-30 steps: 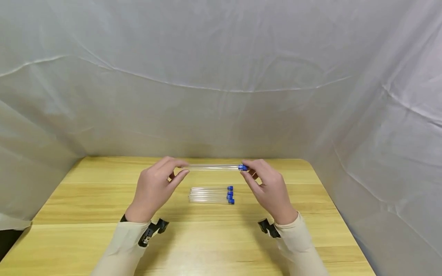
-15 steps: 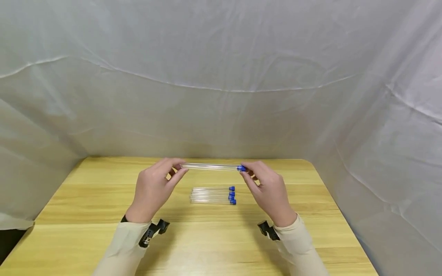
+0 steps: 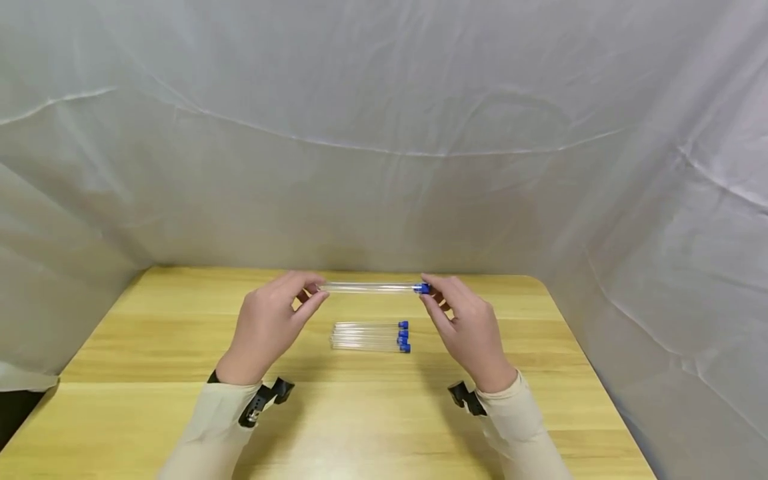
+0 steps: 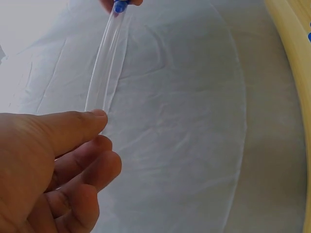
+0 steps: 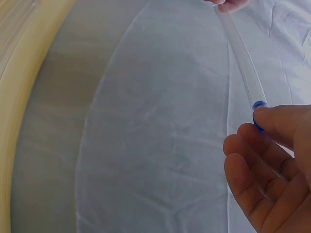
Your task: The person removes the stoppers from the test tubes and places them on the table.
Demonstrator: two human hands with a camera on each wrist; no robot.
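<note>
Because the clear, slim glass tube with a blue cap is long, we pinch it level above the counter: left hand at the bare end, right hand at the cap. Between and nearer our wrists lie more blue-capped clear tubes.

Wood-grain table, light yellow planks running left-right, rounded corner at 2 o'clock. White sheet backdrop hangs behind & wraps both sides, creased, w/ a long sagging fold across the middle. Dark gap at 8 o'clock under the sheet edge. Soft even light.
</note>
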